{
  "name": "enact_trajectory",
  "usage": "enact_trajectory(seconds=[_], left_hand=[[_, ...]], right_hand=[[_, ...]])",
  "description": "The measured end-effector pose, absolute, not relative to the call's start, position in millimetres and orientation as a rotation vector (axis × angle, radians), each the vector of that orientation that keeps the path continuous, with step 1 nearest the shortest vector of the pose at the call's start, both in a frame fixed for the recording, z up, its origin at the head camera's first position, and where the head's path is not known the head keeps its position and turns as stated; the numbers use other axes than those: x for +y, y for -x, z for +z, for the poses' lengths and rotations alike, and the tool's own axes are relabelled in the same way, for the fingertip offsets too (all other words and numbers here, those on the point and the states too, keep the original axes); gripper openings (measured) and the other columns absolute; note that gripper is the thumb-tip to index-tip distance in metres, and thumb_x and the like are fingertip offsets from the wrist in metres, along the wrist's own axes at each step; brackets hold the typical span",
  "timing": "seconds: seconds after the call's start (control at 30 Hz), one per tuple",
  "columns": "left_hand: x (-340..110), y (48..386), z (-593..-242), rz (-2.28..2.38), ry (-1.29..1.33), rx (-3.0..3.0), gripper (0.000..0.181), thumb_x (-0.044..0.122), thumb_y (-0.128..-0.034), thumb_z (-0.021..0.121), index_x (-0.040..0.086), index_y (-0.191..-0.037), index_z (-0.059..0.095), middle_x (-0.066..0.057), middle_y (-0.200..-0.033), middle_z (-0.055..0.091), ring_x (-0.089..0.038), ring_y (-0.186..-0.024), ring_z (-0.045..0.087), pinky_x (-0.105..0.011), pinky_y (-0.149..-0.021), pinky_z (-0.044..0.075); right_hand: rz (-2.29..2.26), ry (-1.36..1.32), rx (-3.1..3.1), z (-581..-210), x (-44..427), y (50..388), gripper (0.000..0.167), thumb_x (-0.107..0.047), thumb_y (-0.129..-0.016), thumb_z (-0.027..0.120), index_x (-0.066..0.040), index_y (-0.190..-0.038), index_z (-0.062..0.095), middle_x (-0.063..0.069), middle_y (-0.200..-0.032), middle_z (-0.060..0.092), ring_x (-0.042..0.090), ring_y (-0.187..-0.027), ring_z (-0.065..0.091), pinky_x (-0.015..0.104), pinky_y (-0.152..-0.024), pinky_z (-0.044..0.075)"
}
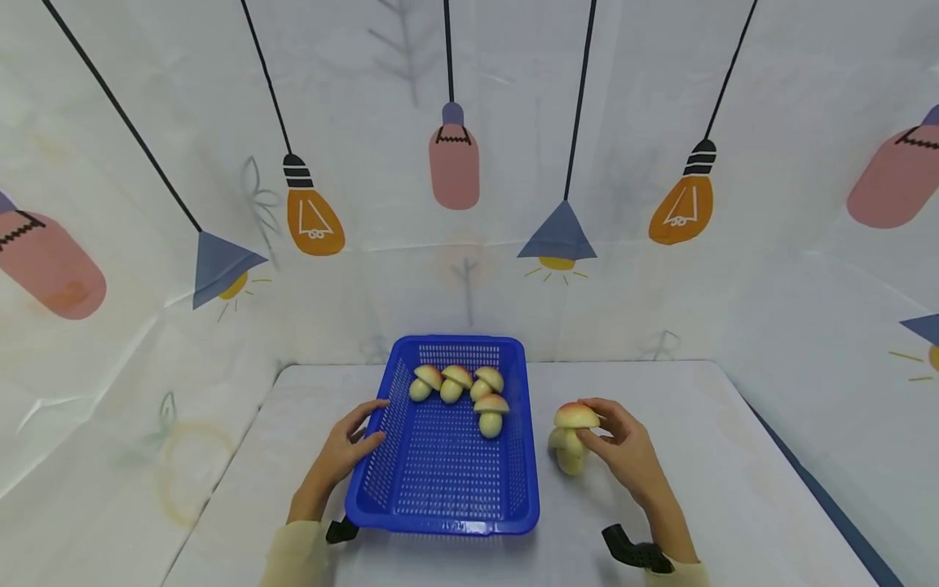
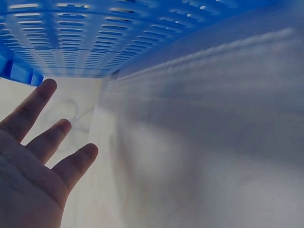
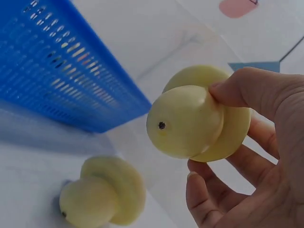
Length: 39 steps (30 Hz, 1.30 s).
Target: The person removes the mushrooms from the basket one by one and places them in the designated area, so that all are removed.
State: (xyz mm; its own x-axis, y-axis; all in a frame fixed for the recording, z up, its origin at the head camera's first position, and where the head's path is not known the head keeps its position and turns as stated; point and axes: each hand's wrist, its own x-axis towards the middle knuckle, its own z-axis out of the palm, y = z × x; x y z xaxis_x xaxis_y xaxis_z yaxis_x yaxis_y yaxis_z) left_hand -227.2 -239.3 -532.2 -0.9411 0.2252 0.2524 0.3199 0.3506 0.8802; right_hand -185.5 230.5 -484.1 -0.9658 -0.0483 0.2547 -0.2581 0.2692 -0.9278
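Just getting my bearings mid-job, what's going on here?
A person's right hand is holding a mushroom up off the table, just right of the blue basket. Another mushroom lies on the table below it, apart from the held one. The left hand is at the basket's left rim, fingers mostly straight. Four mushrooms sit inside, toward the far end, and the near part of the basket is bare.

One mushroom (image 3: 185,121) in the right hand (image 1: 625,452), one mushroom (image 3: 92,202) just below it, four mushrooms (image 1: 491,420) to its left inside one blue basket (image 1: 440,524), one table (image 1: 704,456) beneath the hand
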Motion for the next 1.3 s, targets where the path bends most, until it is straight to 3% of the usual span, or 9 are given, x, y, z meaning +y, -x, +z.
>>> enact_trajectory(seconds=[0.3,0.5,0.67,0.83,1.0,1.17,1.3], left_hand=[[-238.3,227.6,-535.3,-1.783,0.529,-2.451,0.051,0.008,-0.0960,0.064,0.006,-0.146,0.052,-0.028,-0.155,0.045,-0.056,-0.142,0.038,-0.078,-0.106,0.031],[-238.0,224.6,-538.4,-1.797,0.499,-2.461,0.050,0.010,-0.0975,0.061,0.007,-0.147,0.051,-0.029,-0.153,0.046,-0.055,-0.137,0.045,-0.078,-0.106,0.032],[-237.7,225.5,-537.9,-1.815,0.501,-2.455,0.050,0.011,-0.0990,0.060,0.007,-0.148,0.049,-0.030,-0.150,0.048,-0.052,-0.134,0.049,-0.073,-0.105,0.038],[-237.8,226.7,-538.0,-1.842,0.491,-2.464,0.051,0.012,-0.1000,0.060,0.008,-0.149,0.048,-0.032,-0.150,0.048,-0.051,-0.131,0.051,-0.053,-0.095,0.054],[-237.7,226.5,-537.0,-1.870,0.489,-2.454,0.052,0.011,-0.1006,0.060,0.007,-0.150,0.046,-0.032,-0.147,0.050,-0.039,-0.126,0.057,-0.033,-0.086,0.057],[-237.7,226.9,-537.8,-1.873,0.496,-2.455,0.051,0.011,-0.1011,0.059,0.008,-0.151,0.046,-0.032,-0.145,0.052,-0.028,-0.122,0.059,-0.032,-0.085,0.056],[-237.6,226.1,-539.2,-1.875,0.502,-2.450,0.051,0.010,-0.1009,0.059,0.007,-0.150,0.046,-0.032,-0.145,0.052,-0.032,-0.123,0.058,-0.032,-0.085,0.056]], right_hand=[[1.872,-0.218,-2.291,-501.2,255.8,177.9,0.047,-0.007,-0.095,0.073,0.001,-0.138,0.056,-0.013,-0.129,0.066,-0.003,-0.116,0.061,0.017,-0.089,0.053],[1.847,-0.089,-2.275,-512.3,266.8,175.2,0.050,-0.006,-0.093,0.075,0.005,-0.138,0.055,-0.021,-0.125,0.064,-0.006,-0.113,0.061,0.011,-0.092,0.048],[1.899,0.045,-2.272,-520.4,273.9,173.7,0.054,-0.008,-0.093,0.076,0.006,-0.139,0.053,-0.024,-0.121,0.062,-0.007,-0.106,0.063,0.013,-0.086,0.052],[1.970,0.147,-2.261,-533.2,279.4,176.8,0.057,-0.009,-0.093,0.076,0.007,-0.141,0.050,-0.026,-0.116,0.062,-0.008,-0.102,0.064,0.014,-0.082,0.053],[1.913,0.202,-2.321,-546.3,280.7,181.8,0.057,-0.013,-0.093,0.077,0.005,-0.141,0.052,-0.030,-0.113,0.060,-0.010,-0.100,0.063,0.017,-0.079,0.055],[1.854,0.263,-2.362,-551.9,279.7,181.3,0.057,-0.017,-0.092,0.078,0.001,-0.141,0.054,-0.025,-0.116,0.059,-0.012,-0.099,0.061,0.018,-0.080,0.055],[1.786,0.277,-2.411,-554.0,278.6,178.2,0.057,-0.018,-0.093,0.078,0.001,-0.141,0.054,0.000,-0.132,0.063,-0.016,-0.098,0.057,0.012,-0.084,0.051]])
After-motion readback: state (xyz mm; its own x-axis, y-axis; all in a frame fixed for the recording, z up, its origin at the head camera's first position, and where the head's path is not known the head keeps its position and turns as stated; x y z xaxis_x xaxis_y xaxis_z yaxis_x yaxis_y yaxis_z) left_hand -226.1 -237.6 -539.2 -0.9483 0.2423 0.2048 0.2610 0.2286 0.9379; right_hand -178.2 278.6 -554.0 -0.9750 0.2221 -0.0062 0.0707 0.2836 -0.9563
